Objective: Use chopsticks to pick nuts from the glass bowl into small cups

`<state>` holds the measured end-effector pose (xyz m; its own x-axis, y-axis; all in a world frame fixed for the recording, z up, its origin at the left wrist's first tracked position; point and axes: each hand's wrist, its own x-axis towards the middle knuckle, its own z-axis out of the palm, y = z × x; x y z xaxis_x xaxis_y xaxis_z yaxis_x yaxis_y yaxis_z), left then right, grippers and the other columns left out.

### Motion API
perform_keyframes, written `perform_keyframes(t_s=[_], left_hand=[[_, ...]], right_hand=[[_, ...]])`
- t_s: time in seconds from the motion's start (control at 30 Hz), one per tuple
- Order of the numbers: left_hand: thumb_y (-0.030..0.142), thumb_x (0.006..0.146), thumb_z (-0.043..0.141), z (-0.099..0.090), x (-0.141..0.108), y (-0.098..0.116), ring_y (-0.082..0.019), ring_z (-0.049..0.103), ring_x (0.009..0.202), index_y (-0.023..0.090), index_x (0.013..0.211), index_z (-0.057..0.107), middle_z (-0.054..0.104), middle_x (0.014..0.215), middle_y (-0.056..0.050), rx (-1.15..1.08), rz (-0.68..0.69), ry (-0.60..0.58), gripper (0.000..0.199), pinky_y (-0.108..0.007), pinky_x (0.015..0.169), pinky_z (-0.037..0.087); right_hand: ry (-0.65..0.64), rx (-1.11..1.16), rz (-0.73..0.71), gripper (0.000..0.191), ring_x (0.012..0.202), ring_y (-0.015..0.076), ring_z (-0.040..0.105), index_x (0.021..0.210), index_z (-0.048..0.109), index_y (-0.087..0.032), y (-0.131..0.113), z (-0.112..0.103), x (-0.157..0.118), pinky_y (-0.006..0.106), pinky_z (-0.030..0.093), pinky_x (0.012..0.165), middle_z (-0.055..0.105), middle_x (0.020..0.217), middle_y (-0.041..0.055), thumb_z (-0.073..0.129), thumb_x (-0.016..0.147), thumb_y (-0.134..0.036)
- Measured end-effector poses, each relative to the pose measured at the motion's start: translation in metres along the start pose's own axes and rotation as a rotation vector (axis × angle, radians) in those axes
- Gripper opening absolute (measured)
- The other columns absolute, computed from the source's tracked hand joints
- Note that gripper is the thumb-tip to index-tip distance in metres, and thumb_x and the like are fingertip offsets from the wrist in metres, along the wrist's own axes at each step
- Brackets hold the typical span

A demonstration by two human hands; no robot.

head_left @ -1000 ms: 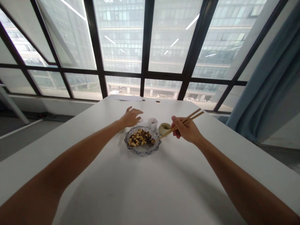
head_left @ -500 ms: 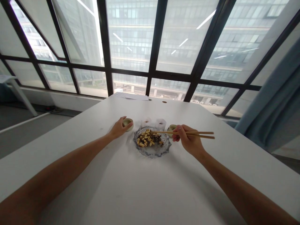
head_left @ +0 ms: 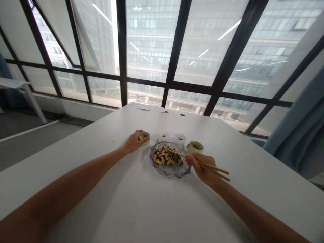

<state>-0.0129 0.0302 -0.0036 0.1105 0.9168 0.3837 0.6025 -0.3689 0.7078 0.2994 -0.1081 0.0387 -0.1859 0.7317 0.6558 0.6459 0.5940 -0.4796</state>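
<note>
My left hand is wrapped round a small pale green cup standing on the table. In my right hand is a pair of wooden chopsticks, their tips down among the peanuts in a clear glass plate with a scalloped rim. Dark seeds lie mixed in on the right side of the pile. Whether the tips pinch a peanut is too small to tell. Just beyond my right hand stands a second pale green cup with dark marks on its side.
Two small whitish translucent cups, one left and one right, stand behind the plate with something dark inside. Papers lie at the far edge of the white table. Windows rise beyond, with a blue curtain at right.
My right hand has come nearer and tilted, and the chopstick tips have shifted within the peanuts. The cup on the right is now fully uncovered. My left hand keeps its cup; the whole view shifted slightly.
</note>
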Motion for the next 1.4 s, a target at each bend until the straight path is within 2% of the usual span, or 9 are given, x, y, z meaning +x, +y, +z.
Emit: perform_keyframes(t_s=[0.23,0.47,0.6,0.8,0.9,1.0,1.23,1.33,1.4], left_hand=[[0.068,0.079,0.060,-0.002,0.000,0.000,-0.025,0.068,0.090,0.011,0.132,0.053,0.072,0.105,-0.013,0.006,0.012,-0.004,0.078,-0.037,0.084,0.053],[0.065,0.073,0.068,-0.003,-0.002,-0.003,-0.026,0.069,0.096,0.015,0.134,0.049,0.071,0.111,-0.012,-0.005,-0.004,-0.045,0.081,-0.036,0.086,0.054],[0.062,0.067,0.075,-0.004,-0.002,-0.003,-0.027,0.068,0.100,0.016,0.133,0.049,0.070,0.114,-0.013,-0.006,-0.006,-0.044,0.084,-0.037,0.089,0.053],[0.058,0.063,0.079,-0.005,-0.003,-0.001,-0.028,0.068,0.102,0.016,0.123,0.054,0.070,0.113,-0.013,-0.015,0.049,-0.025,0.078,-0.041,0.090,0.053],[0.055,0.061,0.082,-0.005,-0.005,0.000,-0.028,0.067,0.102,0.017,0.121,0.053,0.069,0.114,-0.012,-0.006,0.120,-0.012,0.076,-0.042,0.091,0.052],[0.051,0.062,0.082,-0.005,-0.006,0.001,-0.028,0.066,0.103,0.018,0.122,0.052,0.068,0.115,-0.012,-0.003,0.193,-0.007,0.075,-0.042,0.092,0.051],[0.047,0.063,0.081,-0.004,-0.005,-0.001,-0.029,0.065,0.106,0.018,0.123,0.050,0.065,0.118,-0.012,0.017,0.263,-0.009,0.074,-0.043,0.095,0.050],[0.044,0.065,0.081,-0.003,-0.005,-0.002,-0.030,0.063,0.110,0.017,0.123,0.051,0.064,0.121,-0.013,0.033,0.306,-0.007,0.071,-0.044,0.098,0.048],[0.041,0.065,0.081,-0.002,-0.006,-0.002,-0.030,0.061,0.112,0.018,0.123,0.051,0.063,0.122,-0.013,0.049,0.327,0.001,0.069,-0.045,0.100,0.048]], right_hand=[[0.288,0.368,0.297,0.051,0.042,0.0163,0.061,0.074,0.069,-0.019,0.007,0.009,-0.001,0.029,0.049,0.041,0.067,0.055,0.0042,0.057,0.089,-0.066],[0.402,0.645,0.560,0.057,0.038,0.0145,0.057,0.074,0.067,-0.017,0.018,0.021,-0.001,0.027,0.045,0.037,0.066,0.051,0.0033,0.068,0.073,-0.074],[0.422,0.760,0.633,0.057,0.038,0.0138,0.056,0.074,0.065,-0.018,0.028,0.022,-0.005,0.025,0.043,0.036,0.066,0.051,0.0031,0.071,0.069,-0.074],[0.477,0.827,0.689,0.054,0.038,0.0141,0.056,0.073,0.063,-0.018,0.035,0.022,-0.008,0.026,0.045,0.036,0.064,0.050,0.0020,0.075,0.067,-0.071],[0.481,0.784,0.649,0.054,0.038,0.0147,0.056,0.073,0.063,-0.018,0.029,0.021,-0.008,0.026,0.045,0.036,0.064,0.050,0.0026,0.072,0.071,-0.071],[0.450,0.687,0.539,0.053,0.038,0.0148,0.057,0.074,0.064,-0.017,0.016,0.019,-0.010,0.026,0.045,0.037,0.065,0.051,0.0028,0.068,0.076,-0.071],[0.176,0.194,0.127,0.047,0.046,0.0155,0.064,0.075,0.071,-0.020,-0.002,0.008,-0.023,0.026,0.051,0.046,0.070,0.057,0.0043,0.051,0.096,-0.057],[0.093,0.030,-0.032,0.046,0.051,0.0166,0.067,0.075,0.074,-0.022,-0.003,0.001,-0.026,0.027,0.052,0.051,0.071,0.058,0.0037,0.049,0.096,-0.055],[0.082,0.020,-0.065,0.046,0.052,0.0171,0.068,0.075,0.075,-0.023,-0.005,0.000,-0.025,0.027,0.053,0.052,0.071,0.058,0.0037,0.050,0.095,-0.057]])
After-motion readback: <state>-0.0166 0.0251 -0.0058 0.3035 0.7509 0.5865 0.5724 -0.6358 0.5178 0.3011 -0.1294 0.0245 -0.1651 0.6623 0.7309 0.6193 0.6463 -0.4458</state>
